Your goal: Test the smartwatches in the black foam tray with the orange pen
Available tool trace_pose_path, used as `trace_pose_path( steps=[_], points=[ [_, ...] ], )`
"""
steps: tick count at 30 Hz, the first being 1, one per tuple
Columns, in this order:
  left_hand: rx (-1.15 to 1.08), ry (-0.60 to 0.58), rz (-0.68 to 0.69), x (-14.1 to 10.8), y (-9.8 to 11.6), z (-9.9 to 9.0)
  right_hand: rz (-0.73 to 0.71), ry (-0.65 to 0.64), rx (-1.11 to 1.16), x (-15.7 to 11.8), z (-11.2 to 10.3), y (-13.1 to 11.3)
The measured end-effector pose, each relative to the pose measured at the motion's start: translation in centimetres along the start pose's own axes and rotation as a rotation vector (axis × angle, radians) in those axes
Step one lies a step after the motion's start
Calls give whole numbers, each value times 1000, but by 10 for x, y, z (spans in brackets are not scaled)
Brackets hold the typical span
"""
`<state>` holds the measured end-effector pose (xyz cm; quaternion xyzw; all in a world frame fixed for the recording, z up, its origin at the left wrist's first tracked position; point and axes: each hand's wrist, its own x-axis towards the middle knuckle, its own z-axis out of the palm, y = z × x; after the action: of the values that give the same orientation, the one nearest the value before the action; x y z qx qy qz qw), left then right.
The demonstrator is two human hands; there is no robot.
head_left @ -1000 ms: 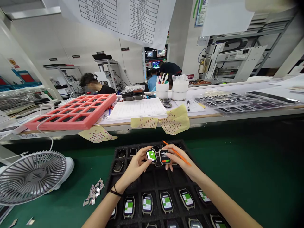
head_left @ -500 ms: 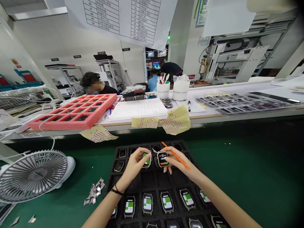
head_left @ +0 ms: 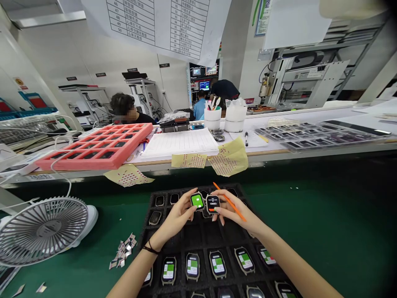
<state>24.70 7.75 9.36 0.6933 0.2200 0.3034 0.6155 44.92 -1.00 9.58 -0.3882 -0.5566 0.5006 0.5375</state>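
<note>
Between thumb and fingers, my left hand (head_left: pixel 182 209) holds a smartwatch (head_left: pixel 197 201) with a lit, mostly green screen. Right beside it, a second smartwatch (head_left: pixel 212 204) with a dark screen and an orange bar is gripped by my right hand (head_left: pixel 232 209). An orange stick-like tool (head_left: pixel 230 202), its kind unclear, also lies across the fingers of that hand. Both watches are above a black foam tray (head_left: pixel 198 236). Its front pockets hold several strapless watches, such as one with a green and white screen (head_left: pixel 218 264); its back pockets hold darker ones, partly hidden by my hands.
A white fan (head_left: pixel 46 227) stands at the left, near a heap of small shiny pieces (head_left: pixel 124 250). On the raised shelf are a pink foam tray (head_left: pixel 93 149), paper sheets (head_left: pixel 181 142), white pots (head_left: pixel 212 120) and clear plastic trays (head_left: pixel 322 134). People sit or bend over farther back.
The watch in my left hand has turned its green screen more towards me and moved slightly up and right. My right thumb has shifted lower on the other watch.
</note>
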Motion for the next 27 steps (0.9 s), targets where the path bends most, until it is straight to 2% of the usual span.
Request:
trace_pose_path(
  steps=[3,10,17,27],
  points=[
    [24,18,2,0,2,0,-5,6,-2,1,0,1],
    [93,161,-2,2,4,2,4,6,-9,0,3,2],
    [52,46,24,-1,2,3,34,69,-16,0,5,-1],
    [25,44,-33,-1,3,1,48,181,-8,1,5,-3]
  ],
)
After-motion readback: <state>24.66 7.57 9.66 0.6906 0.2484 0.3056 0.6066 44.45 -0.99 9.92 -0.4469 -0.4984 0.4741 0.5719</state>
